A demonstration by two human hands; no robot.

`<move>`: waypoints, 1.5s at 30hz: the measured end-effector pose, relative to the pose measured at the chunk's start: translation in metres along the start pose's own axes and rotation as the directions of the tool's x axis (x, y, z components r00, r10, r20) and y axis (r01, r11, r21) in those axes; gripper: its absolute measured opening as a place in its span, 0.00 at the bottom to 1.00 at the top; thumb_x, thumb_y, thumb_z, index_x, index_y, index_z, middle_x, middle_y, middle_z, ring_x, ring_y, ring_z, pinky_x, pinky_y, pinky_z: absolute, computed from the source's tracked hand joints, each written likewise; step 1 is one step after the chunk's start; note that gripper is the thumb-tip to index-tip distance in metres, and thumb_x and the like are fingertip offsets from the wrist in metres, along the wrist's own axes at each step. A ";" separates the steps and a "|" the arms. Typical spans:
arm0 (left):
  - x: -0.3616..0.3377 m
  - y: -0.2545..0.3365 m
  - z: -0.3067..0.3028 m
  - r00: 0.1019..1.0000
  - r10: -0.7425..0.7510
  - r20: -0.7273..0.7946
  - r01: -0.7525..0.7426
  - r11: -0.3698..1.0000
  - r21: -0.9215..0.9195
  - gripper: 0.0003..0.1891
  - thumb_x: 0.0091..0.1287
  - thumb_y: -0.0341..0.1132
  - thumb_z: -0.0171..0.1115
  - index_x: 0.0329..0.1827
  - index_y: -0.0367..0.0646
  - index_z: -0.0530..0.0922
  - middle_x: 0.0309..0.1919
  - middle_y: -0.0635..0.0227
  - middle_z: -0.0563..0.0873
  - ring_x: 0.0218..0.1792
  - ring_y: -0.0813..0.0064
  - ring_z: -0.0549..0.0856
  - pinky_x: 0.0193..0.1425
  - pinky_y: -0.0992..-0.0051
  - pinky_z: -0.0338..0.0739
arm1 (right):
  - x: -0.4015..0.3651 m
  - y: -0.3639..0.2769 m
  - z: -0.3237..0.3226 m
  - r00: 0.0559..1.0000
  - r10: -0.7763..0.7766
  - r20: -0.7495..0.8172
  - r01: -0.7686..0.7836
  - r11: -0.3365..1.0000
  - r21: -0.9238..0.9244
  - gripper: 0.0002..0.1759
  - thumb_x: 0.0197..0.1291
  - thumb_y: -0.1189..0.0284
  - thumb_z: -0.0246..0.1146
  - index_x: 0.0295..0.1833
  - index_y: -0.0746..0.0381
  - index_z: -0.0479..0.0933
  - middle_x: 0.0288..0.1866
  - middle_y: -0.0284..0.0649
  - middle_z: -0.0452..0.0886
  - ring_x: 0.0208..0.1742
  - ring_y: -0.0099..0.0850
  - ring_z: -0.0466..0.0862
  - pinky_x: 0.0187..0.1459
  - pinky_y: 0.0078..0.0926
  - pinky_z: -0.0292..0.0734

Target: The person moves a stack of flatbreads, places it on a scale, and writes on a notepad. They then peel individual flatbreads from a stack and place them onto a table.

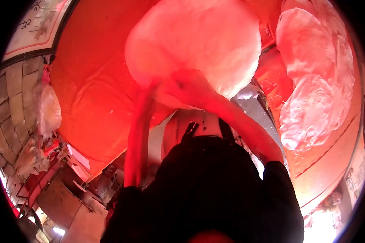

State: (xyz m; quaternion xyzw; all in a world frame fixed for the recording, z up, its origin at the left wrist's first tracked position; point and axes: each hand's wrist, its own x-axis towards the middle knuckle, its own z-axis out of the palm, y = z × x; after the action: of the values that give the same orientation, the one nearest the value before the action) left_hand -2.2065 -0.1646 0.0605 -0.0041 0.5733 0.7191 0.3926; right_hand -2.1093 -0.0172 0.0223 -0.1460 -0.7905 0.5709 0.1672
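Head view: pale disc above left hand, right hand (both touching).

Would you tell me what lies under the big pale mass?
Red surface shows around the pale mass; the right hand covers its near edge. Directly beneath is hidden.

Not much to read here, honestly. The only real lettering is on the white signboard with the thin red border line and dark frame, up in the top left corner. It has a few dark brush-style characters that look Chinese, but they're cut off by the edge of the view and too warped and small for me to make out. The pale panel at the far right edge also has some dark marks, maybe writing. Can't tell, it's way too blurry.
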 end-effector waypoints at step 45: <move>0.016 -0.024 -0.007 1.000 0.006 -0.010 -0.005 0.998 0.065 0.24 0.65 0.26 0.60 0.63 0.37 0.67 0.56 0.65 0.75 0.57 0.71 0.75 0.59 0.69 0.70 | -0.021 -0.009 -0.208 0.804 0.459 -0.379 -0.156 0.777 0.610 0.09 0.62 0.70 0.62 0.32 0.64 0.80 0.25 0.34 0.81 0.24 0.20 0.80 0.26 0.19 0.75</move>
State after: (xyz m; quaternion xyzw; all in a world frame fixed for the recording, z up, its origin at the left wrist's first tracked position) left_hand -2.2068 -0.1609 0.0314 0.0066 0.5983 0.7013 0.3875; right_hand -2.0006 0.1488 0.0893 -0.3685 -0.4825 0.7339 0.3044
